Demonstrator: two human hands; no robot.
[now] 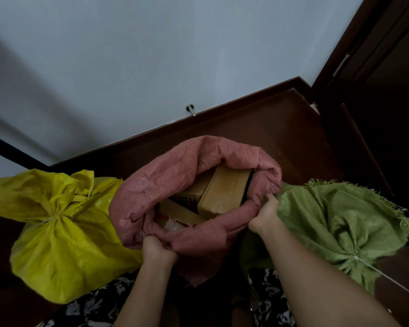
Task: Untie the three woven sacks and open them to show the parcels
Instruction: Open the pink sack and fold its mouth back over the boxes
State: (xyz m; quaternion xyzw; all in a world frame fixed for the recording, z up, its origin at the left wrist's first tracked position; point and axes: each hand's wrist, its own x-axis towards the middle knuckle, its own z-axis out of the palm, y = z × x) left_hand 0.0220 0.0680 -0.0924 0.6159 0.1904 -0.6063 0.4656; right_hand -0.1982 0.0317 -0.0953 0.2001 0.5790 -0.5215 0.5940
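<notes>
while pink sack [151,185] gapes over parcels [222,192], left hand [157,249] and right hand [266,214] grip rolled rim.

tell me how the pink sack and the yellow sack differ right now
The pink sack is open, its mouth rolled down to show brown cardboard parcels; the yellow sack is tied shut at the neck with a pale tie, contents hidden. The left hand and right hand grip the pink sack's rim; nobody touches the yellow one. The pink sack stands in the middle, the yellow to its left. Both are woven sacks on the dark floor.
</notes>
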